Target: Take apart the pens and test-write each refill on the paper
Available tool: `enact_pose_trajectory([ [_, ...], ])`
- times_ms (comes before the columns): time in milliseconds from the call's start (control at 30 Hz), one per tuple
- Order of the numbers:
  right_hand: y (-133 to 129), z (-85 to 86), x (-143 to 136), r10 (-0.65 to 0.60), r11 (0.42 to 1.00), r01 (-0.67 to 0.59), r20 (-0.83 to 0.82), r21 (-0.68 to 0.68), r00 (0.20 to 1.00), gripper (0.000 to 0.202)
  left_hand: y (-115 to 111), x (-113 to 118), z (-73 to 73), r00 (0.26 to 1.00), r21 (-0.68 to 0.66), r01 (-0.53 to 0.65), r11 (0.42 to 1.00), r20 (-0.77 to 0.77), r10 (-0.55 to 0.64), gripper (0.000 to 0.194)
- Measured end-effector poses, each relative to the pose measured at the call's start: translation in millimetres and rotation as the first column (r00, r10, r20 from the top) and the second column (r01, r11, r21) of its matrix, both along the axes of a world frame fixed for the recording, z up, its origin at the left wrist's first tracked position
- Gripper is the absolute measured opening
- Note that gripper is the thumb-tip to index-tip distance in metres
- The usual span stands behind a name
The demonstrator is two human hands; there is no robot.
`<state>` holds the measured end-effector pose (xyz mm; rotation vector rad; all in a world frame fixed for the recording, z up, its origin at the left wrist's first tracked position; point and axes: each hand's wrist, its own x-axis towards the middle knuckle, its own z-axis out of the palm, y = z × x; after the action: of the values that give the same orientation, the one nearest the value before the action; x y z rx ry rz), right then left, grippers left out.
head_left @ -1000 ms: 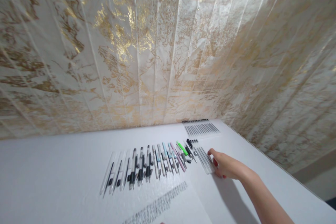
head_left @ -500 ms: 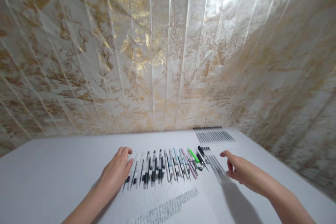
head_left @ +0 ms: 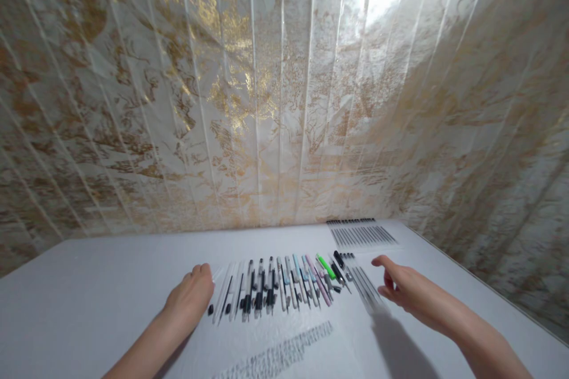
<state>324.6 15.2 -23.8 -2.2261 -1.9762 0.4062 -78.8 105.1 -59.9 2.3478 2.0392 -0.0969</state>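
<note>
My left hand (head_left: 191,296) rests at the left end of a row of pens, its fingers curled and its fingertips mostly hidden. A clear pen barrel (head_left: 221,295) lies just beside it, and a small black cap (head_left: 210,310) is below its fingers. The row runs right through black pens (head_left: 259,290), pale pens, a pink pen (head_left: 319,281) and a bright green pen (head_left: 326,266), many laid out in parts. Right of the row hovers my right hand (head_left: 398,281), index finger and thumb apart with nothing between them, near several thin refills (head_left: 365,285).
A second set of thin refills (head_left: 364,235) lies in a neat row at the back right of the white table (head_left: 111,272). A sheet with dark writing (head_left: 284,349) is at the front. A gold-patterned curtain (head_left: 267,130) hangs behind the table.
My left hand has moved slightly left and down and turned, so its thumb no longer shows. The black cap beside it is now uncovered. My right hand stays nearly still.
</note>
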Motion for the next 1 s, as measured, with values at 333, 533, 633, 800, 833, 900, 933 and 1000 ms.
enact_pose_trajectory([
  [333,-1.0,3.3,-7.9,0.04,0.999,-0.042,0.043,0.026,0.998,0.038,-16.3,-7.9,-10.3,0.999,0.113,-0.023,0.993,-0.03,0.027,0.045],
  [533,-3.4,6.0,-29.0,0.122,0.99,-0.125,0.043,0.071,0.992,0.037,-20.0,-18.9,-13.8,0.994,0.15,0.02,0.988,0.103,-0.036,0.028],
  [633,-8.6,10.8,-67.6,0.237,0.964,-0.233,-0.019,0.125,0.971,0.033,-14.4,-27.2,-16.8,0.979,0.151,0.024,0.988,0.196,-0.053,0.023],
  [800,-18.8,16.4,-140.1,0.459,0.886,-0.434,-0.179,0.162,0.87,0.032,-2.0,-51.0,-18.7,0.898,0.098,-0.025,0.995,0.439,-0.021,0.02],
  [833,-19.0,15.7,-150.5,0.495,0.868,-0.467,-0.209,0.171,0.843,0.033,-0.4,-57.7,-17.8,0.871,0.087,-0.033,0.996,0.491,-0.014,0.024],
  [900,-15.5,12.6,-168.1,0.549,0.836,-0.515,-0.25,0.191,0.798,0.032,1.3,-72.5,-14.3,0.818,0.08,-0.044,0.996,0.575,-0.01,0.031],
  [933,-11.7,10.3,-176.8,0.567,0.824,-0.53,-0.257,0.201,0.783,0.032,1.3,-80.0,-12.0,0.798,0.087,-0.046,0.995,0.602,-0.016,0.033],
  [1000,-0.6,4.1,-197.0,0.591,0.805,-0.544,-0.246,0.235,0.768,0.032,-0.8,-93.4,-7.6,0.775,0.115,-0.038,0.993,0.631,-0.043,0.032],
])
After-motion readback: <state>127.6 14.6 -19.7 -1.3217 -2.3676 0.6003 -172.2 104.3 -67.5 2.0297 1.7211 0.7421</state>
